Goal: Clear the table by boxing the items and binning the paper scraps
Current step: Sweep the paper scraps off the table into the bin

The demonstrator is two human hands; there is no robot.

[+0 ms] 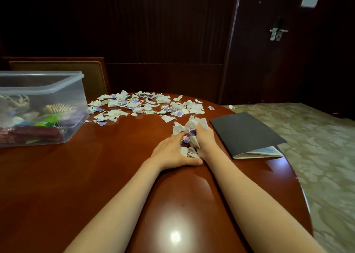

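Table (115, 166): polished red-brown wood with a rounded far edge. It fills the lower view and bears everything listed below.

Door (288, 64): dark wood, far right, with a metal lever handle (277, 32).

Carpet (322, 156): pale and patterned, to the right of the table.

Storage box (77, 101): clear plastic, lid off, standing on the table's left side. It holds mixed items, among them something red, something green and a coiled spring shape. The rest are too blurred to name.

Booklet (245, 131): black cover, closed, lying flat near the table's right edge. Pale pages show at its near corner.

Loose paper scraps (146, 105): white, blue and purple torn pieces spread in a wide band across the far part of the table, between the box and the booklet.

Left hand (171, 153): palm down on the table, thumb lying along the wood, fingers loosely bent and pushing into the gathered paper from the left.

Right hand (204, 139): fingers curled round the gathered paper, just left of the booklet.

Clump of scraps (189, 125): crumpled white and purple pieces bunched between the two hands, partly raised in the right hand, partly resting on the table.
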